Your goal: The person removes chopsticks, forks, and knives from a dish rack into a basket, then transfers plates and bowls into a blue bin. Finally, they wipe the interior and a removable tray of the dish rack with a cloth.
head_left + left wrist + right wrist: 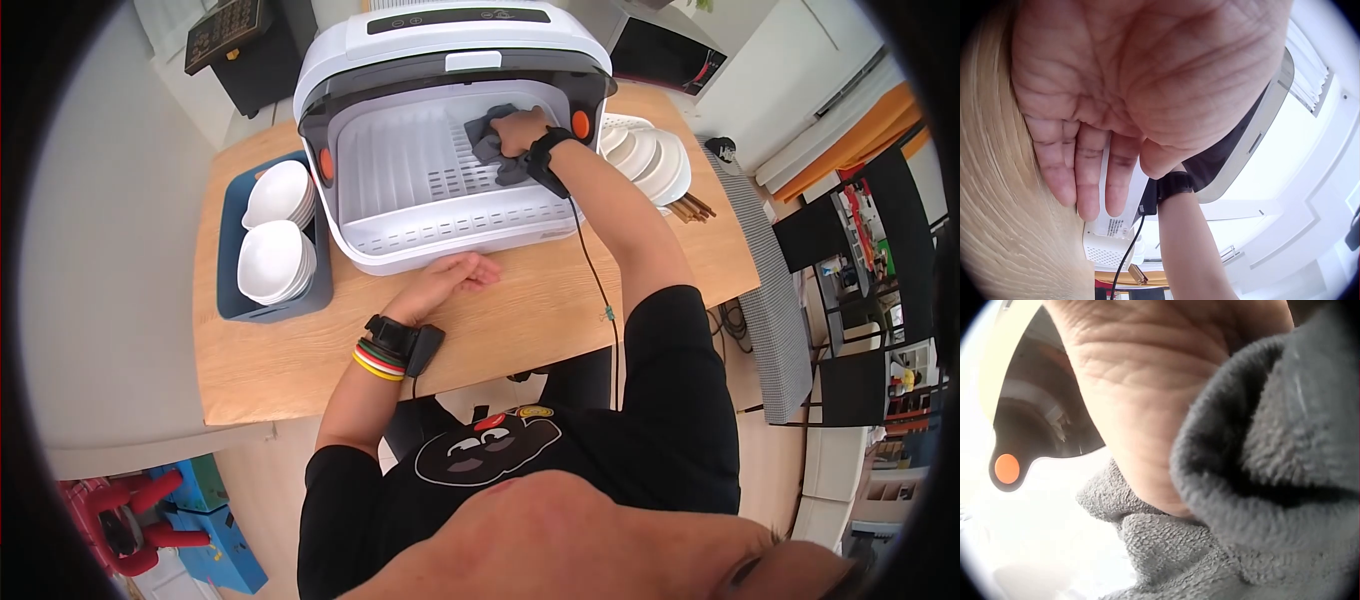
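In the head view a white dish cabinet stands with its dark visor raised, showing a ribbed, slotted rack inside. The right hand reaches into its right side and grips a crumpled grey cloth against the rack. Folds of the cloth fill much of the right wrist view beside the palm; the fingertips are hidden. The left hand rests on the wooden table at the cabinet's front edge, holding nothing. Its fingers hang relaxed in the left wrist view.
A blue bin with stacked white bowls is left of the cabinet. To its right stand white plates in a rack, with brown chopsticks beside them. A black cable hangs from the right wrist across the table.
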`<state>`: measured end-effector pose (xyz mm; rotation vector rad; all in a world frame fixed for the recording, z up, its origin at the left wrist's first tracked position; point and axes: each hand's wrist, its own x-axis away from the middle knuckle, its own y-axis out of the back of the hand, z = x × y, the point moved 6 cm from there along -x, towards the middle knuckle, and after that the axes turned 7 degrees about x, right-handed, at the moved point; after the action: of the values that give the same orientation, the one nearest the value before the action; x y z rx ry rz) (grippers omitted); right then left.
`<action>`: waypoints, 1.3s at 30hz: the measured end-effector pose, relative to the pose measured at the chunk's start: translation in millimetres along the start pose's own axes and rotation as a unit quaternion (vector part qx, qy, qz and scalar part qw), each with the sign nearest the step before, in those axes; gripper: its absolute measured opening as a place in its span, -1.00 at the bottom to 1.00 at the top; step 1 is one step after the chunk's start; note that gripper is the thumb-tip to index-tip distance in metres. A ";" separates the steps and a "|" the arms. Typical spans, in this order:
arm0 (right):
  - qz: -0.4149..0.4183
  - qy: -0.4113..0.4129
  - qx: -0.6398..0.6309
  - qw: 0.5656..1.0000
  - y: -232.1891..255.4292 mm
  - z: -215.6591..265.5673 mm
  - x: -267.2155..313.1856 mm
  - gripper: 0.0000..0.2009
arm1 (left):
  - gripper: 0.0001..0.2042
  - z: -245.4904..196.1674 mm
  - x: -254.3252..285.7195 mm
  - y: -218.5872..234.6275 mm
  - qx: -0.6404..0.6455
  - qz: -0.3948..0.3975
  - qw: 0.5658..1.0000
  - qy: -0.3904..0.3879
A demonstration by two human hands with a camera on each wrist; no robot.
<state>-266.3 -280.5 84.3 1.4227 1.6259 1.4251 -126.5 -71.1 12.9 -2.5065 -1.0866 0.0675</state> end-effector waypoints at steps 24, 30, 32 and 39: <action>-0.002 -0.068 0.104 0.992 -6.1 -26.1 -5.5 -0.72 | -0.63 -1.2 1.4 -0.3 0.009 -0.005 1.000 0.002; -0.021 -0.077 0.081 0.993 -12.9 -31.6 -13.7 -0.73 | -0.63 -0.5 0.9 0.1 0.007 -0.001 1.000 0.000; -0.049 -0.061 0.064 0.995 -14.4 -32.2 -16.3 -0.73 | -0.63 -1.2 0.9 -0.4 0.004 0.000 1.000 -0.001; -0.033 -0.052 0.030 0.998 -8.0 -27.4 -16.0 -0.73 | -0.63 -2.2 1.7 -1.4 0.003 0.001 1.000 -0.004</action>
<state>-288.8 -304.1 81.1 1.4378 1.6454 1.2543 -125.9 -69.9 15.7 -2.5038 -1.0847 0.0823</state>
